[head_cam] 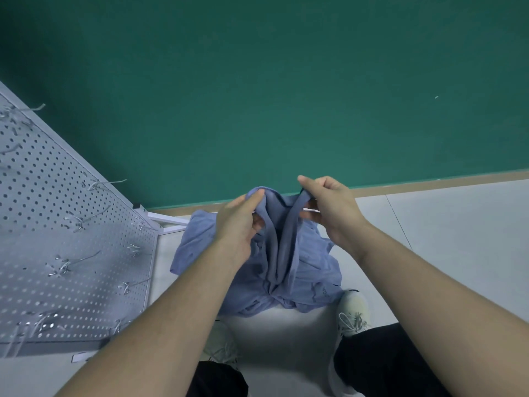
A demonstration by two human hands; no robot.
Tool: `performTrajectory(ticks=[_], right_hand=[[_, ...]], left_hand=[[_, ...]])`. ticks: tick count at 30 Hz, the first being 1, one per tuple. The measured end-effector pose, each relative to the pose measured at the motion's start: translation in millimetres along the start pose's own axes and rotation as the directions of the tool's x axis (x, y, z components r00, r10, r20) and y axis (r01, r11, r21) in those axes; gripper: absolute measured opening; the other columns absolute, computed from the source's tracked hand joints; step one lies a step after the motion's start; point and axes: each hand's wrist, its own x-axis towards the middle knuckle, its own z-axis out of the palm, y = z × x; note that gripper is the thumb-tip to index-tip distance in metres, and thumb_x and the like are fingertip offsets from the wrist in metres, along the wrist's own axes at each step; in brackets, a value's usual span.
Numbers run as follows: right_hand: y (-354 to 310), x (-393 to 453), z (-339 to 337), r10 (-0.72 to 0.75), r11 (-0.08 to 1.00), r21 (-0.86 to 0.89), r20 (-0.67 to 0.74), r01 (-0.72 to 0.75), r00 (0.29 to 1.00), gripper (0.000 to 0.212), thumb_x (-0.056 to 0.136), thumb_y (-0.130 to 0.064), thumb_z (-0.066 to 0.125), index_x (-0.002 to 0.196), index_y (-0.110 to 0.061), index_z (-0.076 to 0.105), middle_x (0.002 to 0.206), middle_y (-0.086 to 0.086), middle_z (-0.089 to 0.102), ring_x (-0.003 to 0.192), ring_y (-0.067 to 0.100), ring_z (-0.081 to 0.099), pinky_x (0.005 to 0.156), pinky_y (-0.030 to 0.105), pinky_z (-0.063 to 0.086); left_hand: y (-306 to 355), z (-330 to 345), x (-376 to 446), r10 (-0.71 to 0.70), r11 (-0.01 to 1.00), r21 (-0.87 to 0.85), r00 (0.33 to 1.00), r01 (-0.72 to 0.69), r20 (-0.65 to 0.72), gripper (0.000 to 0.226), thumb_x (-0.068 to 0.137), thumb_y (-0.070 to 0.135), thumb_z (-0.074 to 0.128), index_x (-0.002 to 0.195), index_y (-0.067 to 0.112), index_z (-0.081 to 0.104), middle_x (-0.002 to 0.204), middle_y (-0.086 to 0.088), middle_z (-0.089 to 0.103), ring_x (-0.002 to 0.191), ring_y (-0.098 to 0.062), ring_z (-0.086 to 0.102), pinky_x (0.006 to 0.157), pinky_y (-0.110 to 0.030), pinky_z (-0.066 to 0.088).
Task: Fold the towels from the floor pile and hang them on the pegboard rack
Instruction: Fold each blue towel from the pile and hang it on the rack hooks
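A person stands over a heap of blue-grey towels on the pale floor, both bare arms stretched forward and down. The left hand grips the top edge of one towel, thumb laid over the cloth and fingers curled beneath it. The right hand pinches the same towel's edge just beside it, thumb and forefinger closed on a fold. Between the two hands the fabric hangs in long vertical creases, its lower end bunched and touching the heap below. The heap lies against the foot of a green wall, where a tan skirting strip meets the floor. To the left stands the grey pegboard rack, its perforated face studded with thin metal hooks; no cloth hangs on any hook in view. Its white base frame reaches nearly to the heap. Near the bottom, a pale laced shoe sits just beside the towels, under a dark trouser leg.
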Motion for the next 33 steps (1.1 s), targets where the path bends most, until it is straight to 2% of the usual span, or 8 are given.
performTrajectory(ticks=[5, 8, 12, 19, 23, 27, 30, 33], right_hand=[[5, 2, 3, -0.009, 0.996, -0.088, 0.072, 0.015, 0.997, 0.022, 0.088, -0.018, 0.076, 0.077, -0.016, 0.058, 0.070, 0.002, 0.059, 0.062, 0.014, 0.060, 0.066, 0.026, 0.058], [6, -2, 9, -0.002, 0.999, -0.046, 0.117, 0.008, 0.993, 0.005, 0.091, -0.013, 0.073, 0.089, -0.011, 0.069, 0.071, 0.001, 0.066, 0.064, 0.010, 0.063, 0.075, 0.027, 0.059], [8, -4, 16, -0.018, 0.999, -0.044, 0.134, 0.024, 0.991, 0.010, 0.093, -0.008, 0.069, 0.101, -0.003, 0.072, 0.093, 0.017, 0.075, 0.079, 0.018, 0.070, 0.083, 0.028, 0.060], [12, -9, 21, -0.105, 0.976, -0.187, 0.047, 0.112, 0.993, 0.009, 0.089, -0.002, 0.071, 0.083, -0.007, 0.067, 0.089, 0.017, 0.073, 0.087, 0.029, 0.072, 0.089, 0.042, 0.060], [9, -5, 19, -0.124, 0.974, -0.188, 0.016, 0.125, 0.992, 0.013, 0.087, -0.003, 0.072, 0.079, -0.010, 0.065, 0.083, 0.013, 0.071, 0.080, 0.024, 0.068, 0.090, 0.048, 0.058], [10, -6, 18, -0.158, 0.961, -0.227, 0.012, 0.156, 0.987, 0.013, 0.086, -0.004, 0.073, 0.079, -0.013, 0.067, 0.080, 0.005, 0.072, 0.079, 0.019, 0.069, 0.089, 0.041, 0.059], [12, -11, 22, -0.179, 0.943, -0.277, 0.051, 0.186, 0.983, 0.011, 0.086, -0.005, 0.073, 0.082, -0.014, 0.071, 0.078, -0.002, 0.073, 0.072, 0.006, 0.068, 0.076, 0.023, 0.057], [10, -12, 22, -0.175, 0.954, -0.237, 0.050, 0.182, 0.983, 0.006, 0.088, -0.006, 0.072, 0.093, -0.008, 0.075, 0.089, 0.006, 0.077, 0.086, 0.015, 0.074, 0.086, 0.027, 0.058]], left_hand=[[3, -2, 1, -0.086, 0.986, -0.138, 0.995, 0.093, 0.049, 0.010, 0.097, 0.010, 0.064, 0.106, 0.006, 0.066, 0.100, -0.006, 0.073, 0.086, -0.013, 0.071, 0.071, -0.023, 0.058], [5, 3, -6, -0.019, 0.995, -0.091, 0.990, 0.032, 0.138, 0.017, 0.099, 0.003, 0.057, 0.112, 0.006, 0.068, 0.094, -0.007, 0.077, 0.083, -0.013, 0.075, 0.073, -0.020, 0.059], [-2, 9, -10, 0.086, 0.996, -0.034, 0.990, -0.083, 0.108, 0.011, 0.095, 0.008, 0.066, 0.106, 0.009, 0.068, 0.095, -0.009, 0.077, 0.086, -0.016, 0.075, 0.079, -0.022, 0.058], [-5, 13, -11, 0.080, 0.996, -0.052, 0.995, -0.077, 0.052, 0.008, 0.090, 0.012, 0.073, 0.097, 0.011, 0.075, 0.086, -0.004, 0.077, 0.073, -0.009, 0.071, 0.068, -0.017, 0.054], [1, 14, -13, 0.097, 0.993, -0.079, 0.993, -0.092, 0.060, 0.012, 0.092, 0.009, 0.070, 0.103, 0.011, 0.075, 0.095, -0.006, 0.078, 0.082, -0.010, 0.073, 0.075, -0.019, 0.055], [2, 14, -16, 0.095, 0.995, -0.048, 0.990, -0.090, 0.107, 0.013, 0.093, 0.007, 0.068, 0.103, 0.013, 0.075, 0.099, -0.005, 0.078, 0.091, -0.013, 0.074, 0.080, -0.021, 0.056], [2, 13, -17, 0.129, 0.991, -0.045, 0.986, -0.125, 0.105, 0.015, 0.092, 0.007, 0.069, 0.105, 0.012, 0.074, 0.099, -0.005, 0.078, 0.092, -0.014, 0.074, 0.080, -0.022, 0.056], [2, 12, -17, 0.155, 0.987, -0.060, 0.984, -0.151, 0.083, 0.021, 0.092, 0.004, 0.068, 0.110, 0.015, 0.071, 0.096, -0.006, 0.078, 0.092, -0.014, 0.074, 0.081, -0.022, 0.057]])
